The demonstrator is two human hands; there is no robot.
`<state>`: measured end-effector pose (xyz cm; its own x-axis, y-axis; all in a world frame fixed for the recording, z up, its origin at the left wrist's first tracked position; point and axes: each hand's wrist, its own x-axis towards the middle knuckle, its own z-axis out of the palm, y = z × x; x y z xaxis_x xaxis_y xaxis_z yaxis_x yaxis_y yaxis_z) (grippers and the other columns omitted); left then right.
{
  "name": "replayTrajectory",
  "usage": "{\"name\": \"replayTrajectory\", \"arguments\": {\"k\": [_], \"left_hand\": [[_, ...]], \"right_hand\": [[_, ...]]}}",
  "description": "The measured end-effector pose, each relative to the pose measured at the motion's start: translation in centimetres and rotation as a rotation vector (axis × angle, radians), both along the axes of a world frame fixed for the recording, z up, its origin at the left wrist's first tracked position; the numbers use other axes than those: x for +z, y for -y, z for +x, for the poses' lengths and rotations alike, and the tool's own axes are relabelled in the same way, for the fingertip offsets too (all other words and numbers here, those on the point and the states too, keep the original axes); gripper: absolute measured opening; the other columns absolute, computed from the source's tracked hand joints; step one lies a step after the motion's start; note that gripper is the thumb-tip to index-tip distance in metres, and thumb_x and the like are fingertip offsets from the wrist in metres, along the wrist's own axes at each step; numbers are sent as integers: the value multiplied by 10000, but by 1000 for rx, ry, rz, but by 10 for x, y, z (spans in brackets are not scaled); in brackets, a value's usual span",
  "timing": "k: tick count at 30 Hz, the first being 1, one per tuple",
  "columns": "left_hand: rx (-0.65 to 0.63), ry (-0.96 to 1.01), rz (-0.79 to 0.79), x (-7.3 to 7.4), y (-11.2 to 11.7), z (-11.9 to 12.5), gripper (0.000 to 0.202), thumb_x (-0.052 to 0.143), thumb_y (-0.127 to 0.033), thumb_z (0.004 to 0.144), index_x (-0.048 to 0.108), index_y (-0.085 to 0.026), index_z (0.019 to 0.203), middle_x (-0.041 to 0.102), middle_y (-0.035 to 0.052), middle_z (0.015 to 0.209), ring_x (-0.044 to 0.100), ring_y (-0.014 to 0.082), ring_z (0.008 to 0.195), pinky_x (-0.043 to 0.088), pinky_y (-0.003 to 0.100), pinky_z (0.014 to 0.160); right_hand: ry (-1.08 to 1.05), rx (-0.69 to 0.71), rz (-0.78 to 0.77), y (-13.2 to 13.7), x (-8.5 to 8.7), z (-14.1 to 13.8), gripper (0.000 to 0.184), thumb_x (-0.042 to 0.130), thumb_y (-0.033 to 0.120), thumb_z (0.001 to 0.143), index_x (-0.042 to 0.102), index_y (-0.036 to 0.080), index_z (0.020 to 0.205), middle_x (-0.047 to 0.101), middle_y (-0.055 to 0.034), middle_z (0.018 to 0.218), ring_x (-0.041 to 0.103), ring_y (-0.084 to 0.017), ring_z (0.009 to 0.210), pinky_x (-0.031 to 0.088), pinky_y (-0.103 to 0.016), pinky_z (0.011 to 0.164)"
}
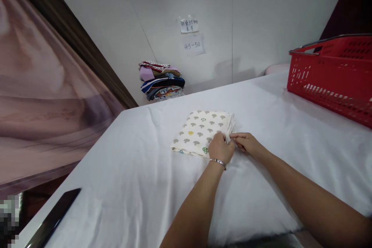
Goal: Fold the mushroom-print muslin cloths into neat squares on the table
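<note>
Cloth point(197, 130) lies folded on the table point(124, 170), whose flat top supports its layers. The left hand point(221, 149) clamps its near right corner, seemingly to steady them; the right hand point(247, 144) touches that edge, pinching or not I cannot tell.

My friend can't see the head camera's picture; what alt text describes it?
A person's left hand and right hand touch the right edge of a folded mushroom-print cloth on a white-covered table. A red shopping basket stands at right; folded fabrics are stacked beyond the table's far edge.
</note>
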<state>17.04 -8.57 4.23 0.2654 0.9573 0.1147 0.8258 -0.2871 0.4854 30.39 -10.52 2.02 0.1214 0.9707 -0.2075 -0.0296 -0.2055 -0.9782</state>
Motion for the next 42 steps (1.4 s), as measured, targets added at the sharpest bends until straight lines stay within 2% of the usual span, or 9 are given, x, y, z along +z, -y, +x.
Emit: {"name": "replayTrajectory", "arguments": {"k": [11, 14, 17, 21, 25, 28, 31, 37, 42], "left_hand": [[-18, -75, 52, -3, 0, 3, 159, 522, -261, 753, 484, -203, 896, 586, 34, 875, 580, 193, 799, 413, 291, 655], [-56, -120, 55, 2, 4, 3, 174, 514, -262, 765, 474, -195, 921, 571, 49, 933, 581, 195, 827, 421, 290, 662], [-98, -172, 61, 9, 7, 2, 211, 509, -232, 762, 460, -188, 963, 545, 68, 988, 578, 199, 856, 425, 294, 678], [-111, -184, 70, 12, 9, 2, 214, 489, -196, 753, 455, -181, 964, 534, 71, 988, 578, 201, 847, 430, 302, 673], [-109, -174, 54, 11, 8, 2, 214, 484, -188, 751, 455, -183, 963, 533, 67, 995, 582, 192, 828, 437, 300, 665], [-114, -163, 47, 9, 7, 2, 204, 483, -178, 746, 459, -183, 948, 537, 65, 989, 582, 190, 828, 441, 299, 664], [-119, -150, 58, 6, 6, 2, 208, 485, -179, 736, 461, -181, 943, 540, 65, 985, 583, 192, 819, 443, 302, 656], [-127, -147, 61, 3, 5, 2, 210, 488, -192, 736, 461, -181, 944, 540, 62, 968, 587, 193, 806, 446, 300, 651], [-146, -141, 34, 3, 5, 2, 225, 487, -194, 751, 456, -182, 973, 531, 71, 999, 580, 198, 848, 446, 304, 682]], "right_hand": [[-24, 6, 37, -4, -4, 0, 203, 568, 316, 677, 634, 143, 761, 570, 4, 556, 402, -64, 414, 237, -203, 378], [-117, 29, 48, -5, -1, 2, 256, 562, 395, 732, 596, 143, 704, 583, -19, 596, 429, -62, 429, 235, -190, 370], [-180, -2, 9, -9, 5, 7, 269, 571, 419, 741, 584, 151, 754, 617, -52, 721, 507, -80, 501, 254, -178, 366], [-49, -36, -66, -20, 15, 17, 226, 579, 350, 729, 583, 154, 842, 641, -82, 824, 535, -82, 513, 298, -176, 372], [77, -100, -68, -37, 17, 27, 161, 612, 264, 677, 560, 165, 794, 630, -37, 698, 507, -73, 468, 291, -170, 369], [166, -150, -44, -49, 15, 31, 104, 601, 240, 667, 523, 172, 674, 537, 29, 527, 409, -49, 393, 247, -171, 354], [230, -130, -36, -57, 16, 34, 188, 598, 268, 672, 474, 177, 563, 424, 64, 406, 326, -45, 347, 198, -188, 345], [341, -116, -23, -62, 27, 36, 222, 611, 301, 679, 477, 179, 550, 404, 70, 391, 315, -46, 351, 205, -198, 360], [393, -18, -153, -60, 31, 34, 272, 623, 313, 689, 496, 162, 502, 448, 34, 398, 301, -46, 321, 165, -214, 335]]}}
